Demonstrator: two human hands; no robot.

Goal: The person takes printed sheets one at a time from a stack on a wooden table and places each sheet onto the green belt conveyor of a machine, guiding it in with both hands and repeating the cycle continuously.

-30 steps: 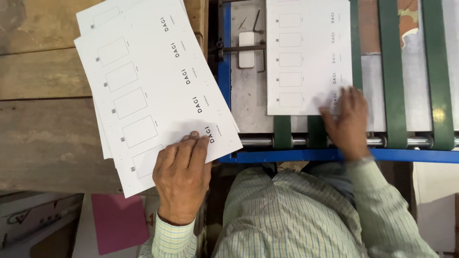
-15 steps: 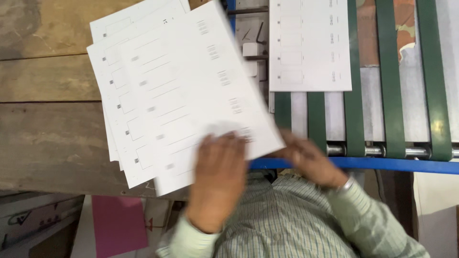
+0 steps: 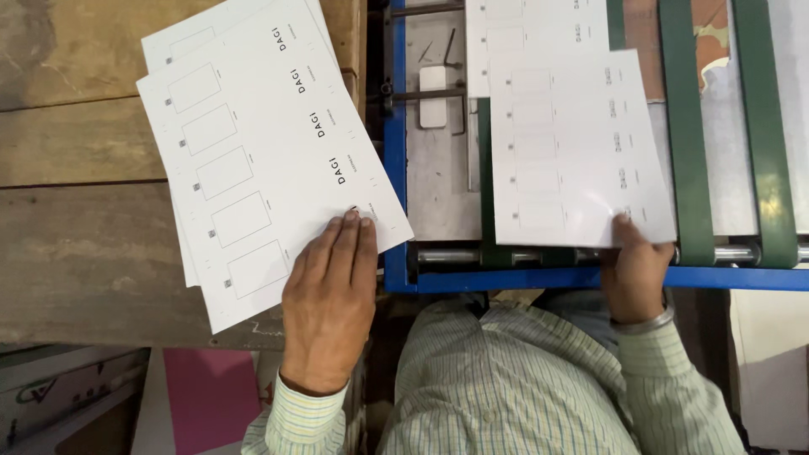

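the left hand [image 3: 327, 303] lies flat, fingers together, on a fanned stack of smooth white printed sheets [image 3: 253, 160] on a worn wooden table [image 3: 76, 253]; the right hand [image 3: 634, 271] pinches one sheet [image 3: 573, 152] over green belts [image 3: 683, 126].

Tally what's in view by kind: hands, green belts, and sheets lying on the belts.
Hands: 2, left hand on the paper stack, right hand on the near sheet
Green belts: 3
Sheets on the belts: 2, far sheet
Total: 7
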